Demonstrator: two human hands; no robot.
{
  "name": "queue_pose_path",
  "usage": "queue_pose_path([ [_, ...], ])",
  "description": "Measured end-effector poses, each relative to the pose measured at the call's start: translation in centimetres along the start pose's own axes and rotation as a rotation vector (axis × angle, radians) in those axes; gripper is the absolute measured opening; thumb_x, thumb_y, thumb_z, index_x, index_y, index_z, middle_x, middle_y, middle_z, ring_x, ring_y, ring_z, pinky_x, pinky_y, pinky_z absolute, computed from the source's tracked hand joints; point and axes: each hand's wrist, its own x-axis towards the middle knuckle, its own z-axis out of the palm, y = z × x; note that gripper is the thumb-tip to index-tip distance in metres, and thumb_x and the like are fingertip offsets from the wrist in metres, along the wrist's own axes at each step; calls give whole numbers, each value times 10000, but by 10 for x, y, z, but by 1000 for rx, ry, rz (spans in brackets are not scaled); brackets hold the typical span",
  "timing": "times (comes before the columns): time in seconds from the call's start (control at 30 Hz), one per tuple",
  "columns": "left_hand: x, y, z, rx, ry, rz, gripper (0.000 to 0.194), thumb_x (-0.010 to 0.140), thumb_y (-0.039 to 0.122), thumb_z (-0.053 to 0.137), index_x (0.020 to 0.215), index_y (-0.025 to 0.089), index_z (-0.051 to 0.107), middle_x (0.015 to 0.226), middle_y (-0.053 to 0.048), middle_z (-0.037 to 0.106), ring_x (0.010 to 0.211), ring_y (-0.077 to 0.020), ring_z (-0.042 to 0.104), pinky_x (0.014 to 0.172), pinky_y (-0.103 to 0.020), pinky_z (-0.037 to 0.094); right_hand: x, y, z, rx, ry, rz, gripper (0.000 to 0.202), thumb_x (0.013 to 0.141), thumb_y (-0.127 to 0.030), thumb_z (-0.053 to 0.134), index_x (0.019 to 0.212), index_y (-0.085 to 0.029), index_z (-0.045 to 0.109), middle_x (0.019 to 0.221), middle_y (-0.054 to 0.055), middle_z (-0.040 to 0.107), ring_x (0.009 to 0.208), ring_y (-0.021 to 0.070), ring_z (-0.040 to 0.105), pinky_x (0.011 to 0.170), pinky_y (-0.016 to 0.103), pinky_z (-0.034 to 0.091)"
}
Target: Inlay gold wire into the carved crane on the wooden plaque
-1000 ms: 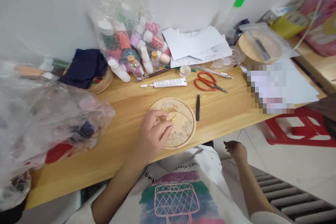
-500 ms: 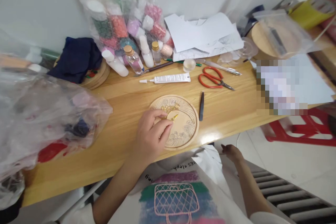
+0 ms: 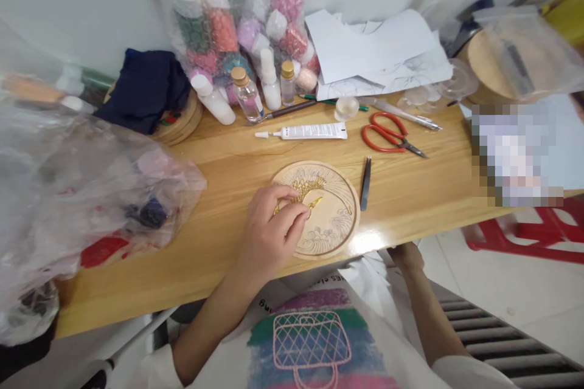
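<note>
Clear lanes for me: bare table between bag and my left hand; also tweezers to right-hand papers. Tube, scissors obstruct beyond disc.

The left forearm is slanting forward and inward; the left hand is presenting its back, fingers bent, grip unconfirmed. The right forearm is extending forward on the right side, the right hand sitting lower, its fingers largely hidden.
</note>
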Motion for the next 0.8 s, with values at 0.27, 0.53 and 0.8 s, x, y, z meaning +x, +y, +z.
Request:
queue_pose_path([
  [0.27, -1, -1, 1, 8, -5, -8, 127, 894, 74, 621, 944, 191, 621, 1061, -58, 573, 984, -186, 570, 860, -379, 528, -4, -2, -4, 4, 3, 73, 338, 950, -382, 591, 1229, -191, 600, 1267, 100, 612, 1084, 207, 629, 918, 411, 556],
  [0.53, -1, 1, 1, -1, -13, -18, 123, 894, 71, 621, 941, 184, 622, 1070, -61, 570, 992, -184, 571, 872, -380, 531, 5, 3, 3, -21, 7, -3, 344, 945, -379, 600, 1237, -197, 596, 1272, 92, 609, 1099, 214, 626, 922, 418, 554],
  [0.8, 0, -1, 1, 17, 4, -6, 112, 904, 85, 616, 920, 196, 624, 1056, -55, 574, 980, -179, 574, 859, -384, 533, 18, 16, 25, 27, 48, -66, 325, 948, -376, 596, 1225, -206, 602, 1266, 89, 613, 1087, 206, 629, 913, 404, 557],
])
